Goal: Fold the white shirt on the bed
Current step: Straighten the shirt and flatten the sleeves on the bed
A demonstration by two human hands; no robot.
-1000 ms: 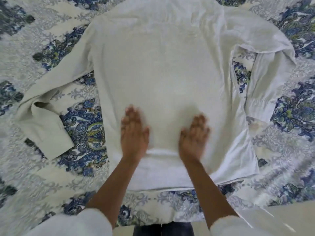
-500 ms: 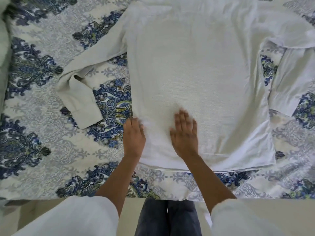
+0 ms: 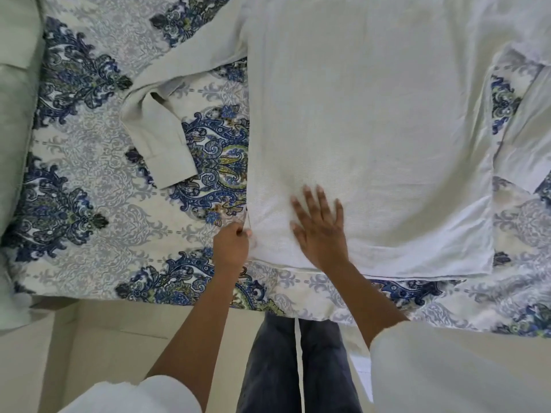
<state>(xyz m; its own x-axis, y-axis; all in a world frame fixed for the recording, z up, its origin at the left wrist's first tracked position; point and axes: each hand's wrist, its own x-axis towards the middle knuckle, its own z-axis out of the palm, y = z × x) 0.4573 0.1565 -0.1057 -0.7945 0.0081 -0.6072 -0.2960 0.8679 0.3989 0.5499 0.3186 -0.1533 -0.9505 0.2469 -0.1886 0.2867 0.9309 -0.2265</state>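
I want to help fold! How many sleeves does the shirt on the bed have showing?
2. The left sleeve lies bent on the bedspread beside the white shirt; the right sleeve runs off the picture's right edge, so part is hidden.

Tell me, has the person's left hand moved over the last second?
Yes. Judged against the white long-sleeved fabric shirt, the left hand went leftward: from flat on the shirt's body to its left side edge, which it now pinches near the hem.
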